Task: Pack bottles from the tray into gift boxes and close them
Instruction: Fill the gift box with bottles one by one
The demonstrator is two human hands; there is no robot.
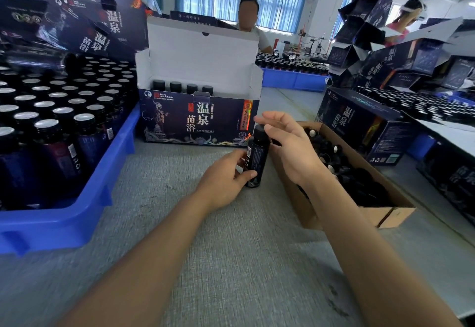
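1. Hiding their bodies, the open gift box (198, 121) shows only the caps of four packed bottles (183, 87); the blue tray (64, 224) at left is cut off by the frame edge.
2. Contents of the brown carton (385, 215) at right are dark and indistinct.
3. Surface: grey table (205, 262). Room: windowed workroom with stacked dark boxes (108, 26).
4. Left hand (226, 180) grips an upright bottle (257, 157) low on its body, just before the gift box's right corner.
5. Right hand (288, 144) hovers at the cap, fingers extended, holding nothing; contact unconfirmed.
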